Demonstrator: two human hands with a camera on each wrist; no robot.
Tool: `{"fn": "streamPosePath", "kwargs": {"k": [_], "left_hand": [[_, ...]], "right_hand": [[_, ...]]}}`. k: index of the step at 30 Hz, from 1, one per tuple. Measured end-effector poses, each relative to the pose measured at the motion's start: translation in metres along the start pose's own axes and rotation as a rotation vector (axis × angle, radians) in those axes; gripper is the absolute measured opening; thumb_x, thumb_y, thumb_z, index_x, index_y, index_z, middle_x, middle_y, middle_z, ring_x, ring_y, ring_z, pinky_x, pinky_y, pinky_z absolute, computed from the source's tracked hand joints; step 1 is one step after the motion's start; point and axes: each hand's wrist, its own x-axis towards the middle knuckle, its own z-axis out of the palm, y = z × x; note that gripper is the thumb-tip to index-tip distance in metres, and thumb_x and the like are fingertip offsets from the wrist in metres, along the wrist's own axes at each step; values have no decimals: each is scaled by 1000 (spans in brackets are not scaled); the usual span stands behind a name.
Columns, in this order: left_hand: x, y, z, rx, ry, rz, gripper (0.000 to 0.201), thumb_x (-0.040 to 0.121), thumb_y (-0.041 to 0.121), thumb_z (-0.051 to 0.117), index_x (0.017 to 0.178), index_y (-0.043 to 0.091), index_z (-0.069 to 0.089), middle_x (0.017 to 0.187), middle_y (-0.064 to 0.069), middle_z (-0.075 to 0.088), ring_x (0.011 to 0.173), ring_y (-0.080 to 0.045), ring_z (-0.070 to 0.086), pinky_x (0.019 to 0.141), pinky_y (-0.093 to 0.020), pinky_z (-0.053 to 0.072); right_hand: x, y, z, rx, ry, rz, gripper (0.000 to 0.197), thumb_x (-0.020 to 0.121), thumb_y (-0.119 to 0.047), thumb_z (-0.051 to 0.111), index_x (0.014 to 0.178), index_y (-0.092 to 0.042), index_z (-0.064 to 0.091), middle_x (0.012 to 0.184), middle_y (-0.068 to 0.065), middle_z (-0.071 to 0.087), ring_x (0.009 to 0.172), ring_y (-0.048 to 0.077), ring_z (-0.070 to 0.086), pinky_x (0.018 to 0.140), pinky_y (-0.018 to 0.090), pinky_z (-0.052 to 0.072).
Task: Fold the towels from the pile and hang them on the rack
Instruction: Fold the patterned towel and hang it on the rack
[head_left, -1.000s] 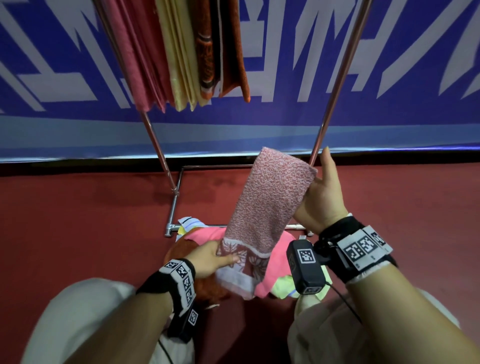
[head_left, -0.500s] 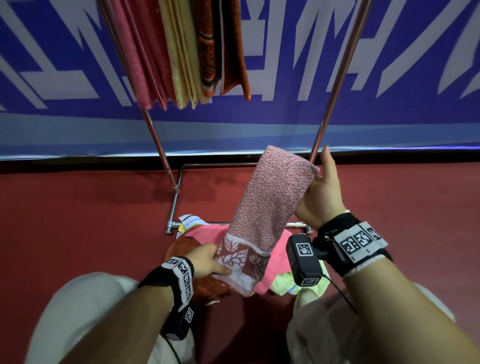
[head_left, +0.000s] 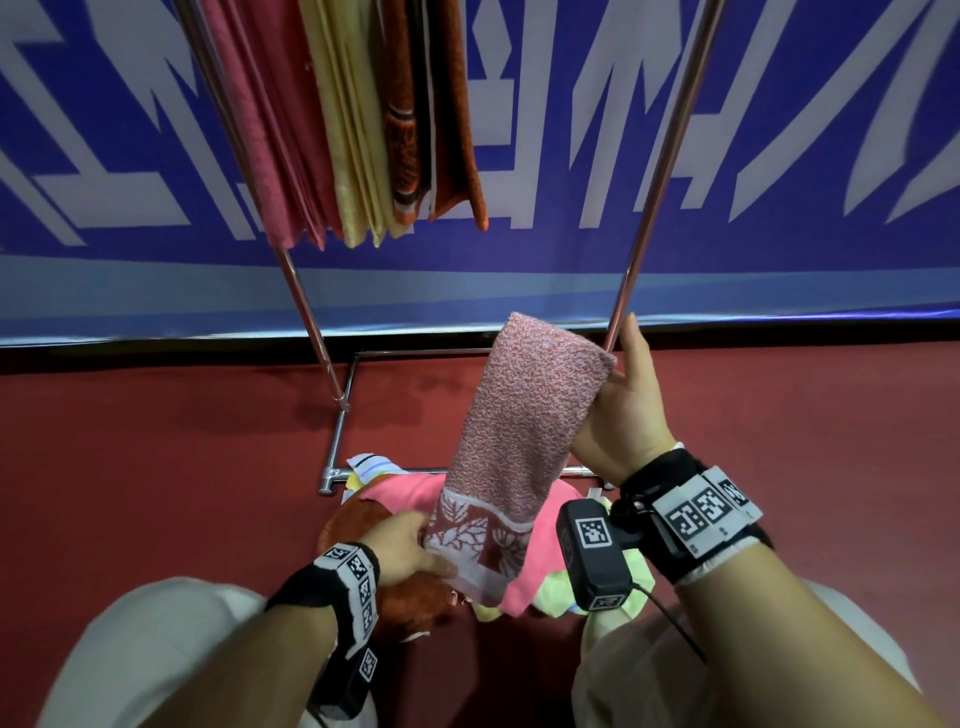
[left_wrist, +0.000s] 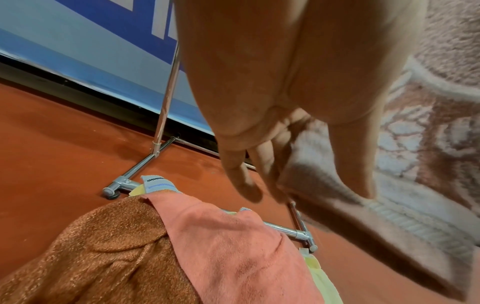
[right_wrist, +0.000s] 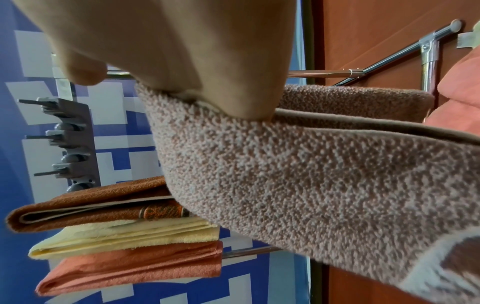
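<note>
Head view: the right grip (head_left: 623, 415) holds the folded top of the speckled towel (head_left: 519, 431), with the thumb straight up. The left grip (head_left: 410, 545) pinches its patterned border, above the pile (head_left: 400, 493) on the floor.
Left wrist view: thumb before the border, fingers behind.
Right wrist view: folded towels (right_wrist: 116, 236) hang on the rack (right_wrist: 324, 72).

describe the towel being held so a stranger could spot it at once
Before the metal rack, above the pile, the left hand and right hand hold one folded towel. Only it is speckled pink-and-white with a leafy border.
</note>
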Motion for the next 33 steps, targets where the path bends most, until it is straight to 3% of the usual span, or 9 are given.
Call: {"fn": "streamPosePath", "kwargs": {"k": [3, 6, 11, 16, 20, 23, 25, 27, 33], "left_hand": [[0, 13, -1, -38, 45, 20, 99, 56, 29, 97, 142, 12, 51, 134, -3, 63, 123, -13, 60, 104, -30, 49], [-7, 41, -9, -30, 152, 90, 91, 79, 16, 84, 154, 12, 32, 152, -4, 44, 140, -16, 43, 115, -29, 36], [-39, 109, -24, -105, 259, 277, 62, 96, 10, 64, 152, 14, 38, 152, -8, 45, 135, -10, 45, 112, -23, 35], [-89, 183, -40, -212, 317, 349, 45, 106, 28, 47, 150, 32, 41, 147, 5, 50, 129, -8, 48, 84, -30, 50], [-133, 239, -40, -471, 254, 407, 39, 108, 36, 35, 146, 35, 46, 135, 13, 58, 122, -4, 55, 90, -36, 45], [-160, 266, -40, -533, 214, 465, 37, 107, 41, 33, 140, 38, 49, 131, 18, 59, 116, 3, 56, 81, -29, 48], [-176, 281, -43, -539, 218, 486, 38, 106, 47, 32, 141, 41, 47, 140, 17, 51, 126, -2, 48, 100, -37, 45], [-190, 294, -49, -533, 232, 504, 41, 104, 52, 32, 143, 43, 44, 142, 17, 45, 135, -5, 38, 113, -46, 31], [-218, 341, -68, -545, 291, 579, 52, 104, 52, 32, 151, 31, 40, 147, 16, 43, 139, -1, 33, 98, -34, 33]], "right_hand": [[-2, 4, 8, -24, -41, 11, 87, 94, -65, 42, 147, 3, 46, 154, 27, 41, 146, 38, 37, 124, 50, 24], [-7, 4, 21, -34, -48, 20, 85, 93, -64, 40, 146, 1, 49, 150, 23, 48, 142, 35, 44, 121, 47, 32], [-15, -6, 45, -123, -6, -25, 87, 92, -70, 30, 145, -4, 52, 144, 17, 58, 139, 31, 50, 120, 44, 33], [-26, -26, 80, -336, -18, -57, 80, 99, -69, 16, 143, -14, 54, 146, 15, 56, 140, 30, 48, 122, 47, 29], [-38, -48, 113, -471, -63, -83, 77, 99, -69, 13, 137, -17, 55, 143, 25, 55, 131, 35, 54, 116, 51, 38], [-44, -62, 133, -535, -98, -96, 73, 101, -65, 11, 128, -18, 59, 125, 13, 69, 114, 23, 66, 101, 35, 51], [-46, -70, 144, -566, -112, -96, 78, 101, -67, 12, 136, -13, 56, 129, 14, 67, 120, 22, 65, 110, 38, 45], [-43, -76, 155, -582, -128, -96, 84, 100, -69, 13, 145, -9, 50, 139, 17, 62, 131, 26, 58, 120, 45, 33], [-29, -95, 194, -613, -187, -149, 84, 100, -71, 14, 149, -11, 46, 143, 15, 58, 134, 22, 55, 122, 47, 30]]}}
